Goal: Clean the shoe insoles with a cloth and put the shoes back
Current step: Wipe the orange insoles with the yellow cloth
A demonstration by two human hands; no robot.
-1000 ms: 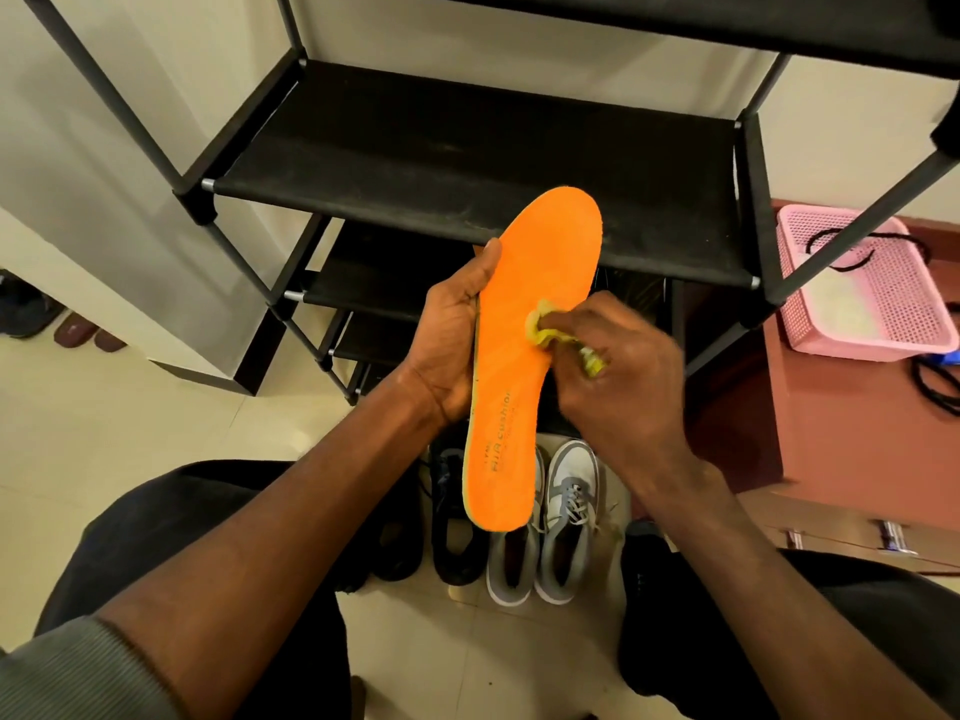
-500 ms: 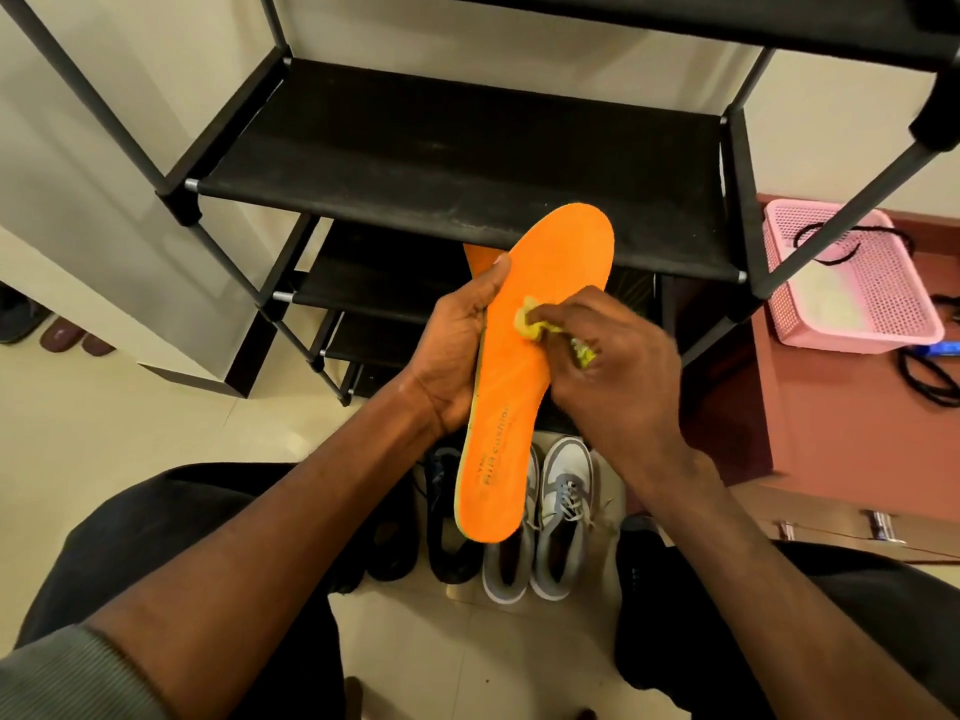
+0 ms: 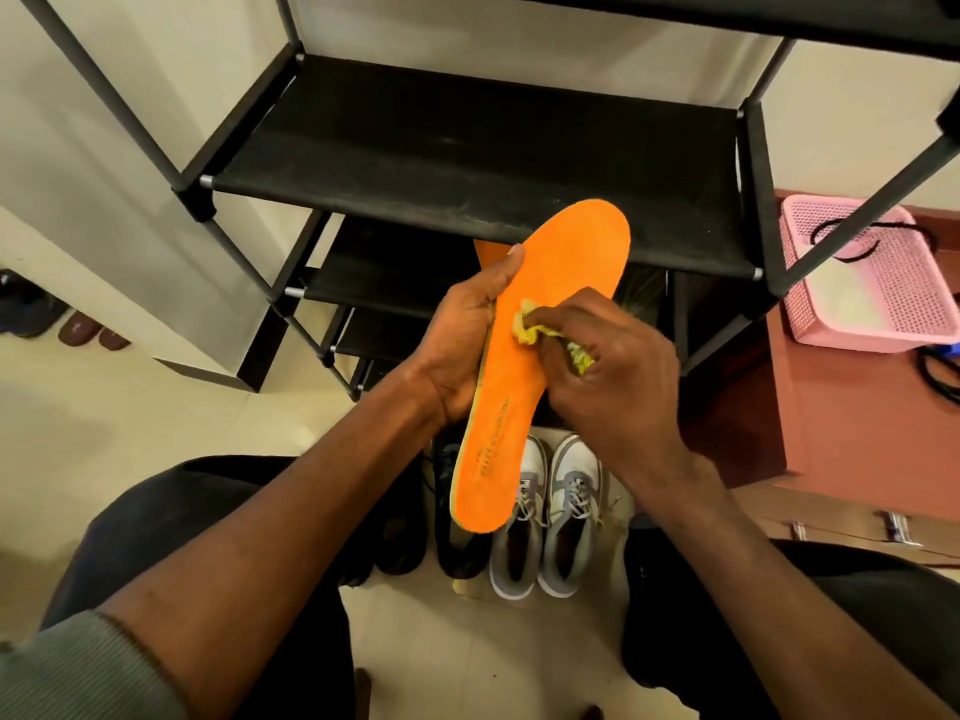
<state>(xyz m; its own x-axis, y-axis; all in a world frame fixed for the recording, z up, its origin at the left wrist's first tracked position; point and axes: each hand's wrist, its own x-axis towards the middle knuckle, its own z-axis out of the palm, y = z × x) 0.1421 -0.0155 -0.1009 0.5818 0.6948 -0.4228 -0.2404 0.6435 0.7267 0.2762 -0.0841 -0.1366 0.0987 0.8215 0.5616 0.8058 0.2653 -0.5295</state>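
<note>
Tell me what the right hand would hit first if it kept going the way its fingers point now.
The right hand, gripping the yellow cloth, points left across the orange insole. Past that surface it would likely meet the left hand holding the insole's edge, though depth is unclear.

The right hand [image 3: 618,376] has slid the yellow cloth [image 3: 535,332] up the orange insole [image 3: 540,356], a little nearer the toe end. The left hand [image 3: 467,345] has tipped the insole more to the right (a second orange piece [image 3: 485,252] now peeks out behind it).
</note>
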